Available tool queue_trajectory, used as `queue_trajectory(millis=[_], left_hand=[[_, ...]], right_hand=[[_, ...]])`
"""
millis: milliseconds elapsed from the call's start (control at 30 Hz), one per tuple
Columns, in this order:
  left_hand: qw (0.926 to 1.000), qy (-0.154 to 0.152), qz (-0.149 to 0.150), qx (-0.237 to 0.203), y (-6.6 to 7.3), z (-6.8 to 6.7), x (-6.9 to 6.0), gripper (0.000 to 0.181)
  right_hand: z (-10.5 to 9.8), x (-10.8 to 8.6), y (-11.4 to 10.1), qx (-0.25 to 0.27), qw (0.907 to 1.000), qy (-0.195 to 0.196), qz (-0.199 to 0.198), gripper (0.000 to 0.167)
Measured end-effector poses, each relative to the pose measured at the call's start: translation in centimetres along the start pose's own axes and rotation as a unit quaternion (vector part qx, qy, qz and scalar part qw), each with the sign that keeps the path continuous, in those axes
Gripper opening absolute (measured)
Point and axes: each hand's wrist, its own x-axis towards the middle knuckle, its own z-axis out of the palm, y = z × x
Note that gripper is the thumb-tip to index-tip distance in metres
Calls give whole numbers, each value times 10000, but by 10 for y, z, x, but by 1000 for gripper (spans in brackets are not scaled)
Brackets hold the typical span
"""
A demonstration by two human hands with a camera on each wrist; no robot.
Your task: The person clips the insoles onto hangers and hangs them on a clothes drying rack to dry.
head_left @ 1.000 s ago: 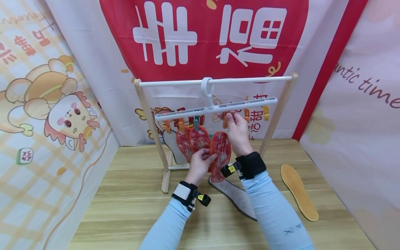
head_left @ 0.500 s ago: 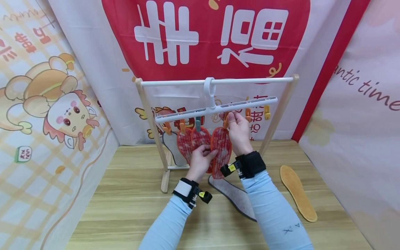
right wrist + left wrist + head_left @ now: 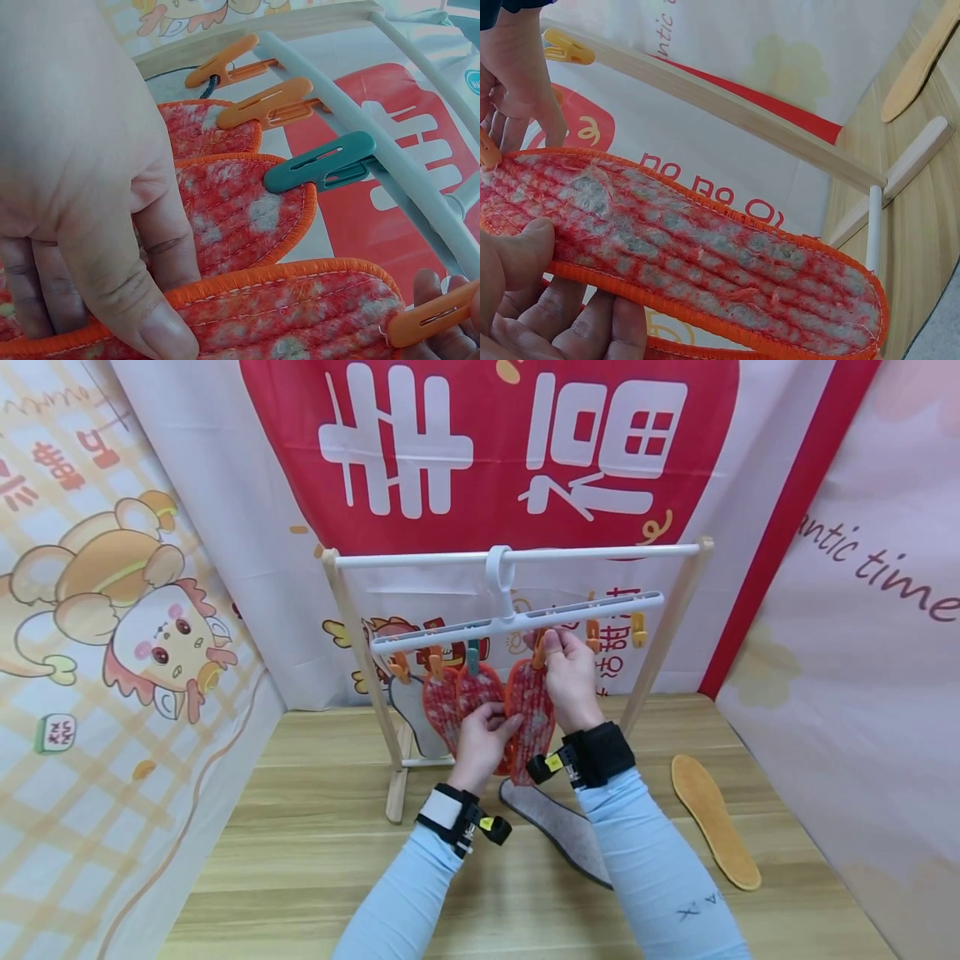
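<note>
A red and white patterned insole with orange edging (image 3: 532,714) hangs upright below the white clip hanger (image 3: 450,632). My left hand (image 3: 482,747) pinches its side edge, thumb in front and fingers behind. At its top end my right hand (image 3: 572,681) holds an orange clothespin (image 3: 431,316), whose jaws lie over the insole's edge. To the left, a matching red insole (image 3: 232,214) hangs from a teal clothespin (image 3: 319,163). Another red insole (image 3: 441,702) hangs from an orange clothespin (image 3: 266,103). Farthest left hangs a grey insole (image 3: 417,714).
The hanger hooks onto the white rail (image 3: 600,553) of a wooden-legged rack (image 3: 663,631). A yellow clothespin (image 3: 638,630) hangs at its right end. On the wooden table (image 3: 300,877) lie a grey insole (image 3: 558,831), partly behind the right forearm, and a tan insole (image 3: 715,822).
The red insole has risen, so its top end now meets the orange clothespin in my right hand. My left hand has moved slightly up with it; the right hand has barely moved.
</note>
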Motion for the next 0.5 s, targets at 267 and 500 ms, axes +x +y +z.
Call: queue_trajectory(millis=[267, 500], left_hand=[[9999, 50, 86, -52, 2, 1, 0, 21], [9998, 74, 129, -149, 2, 3, 1, 22]], right_hand=[[0, -1, -1, 20, 9999, 37, 119, 40], [1, 0, -1, 54, 9999, 69, 132, 38]])
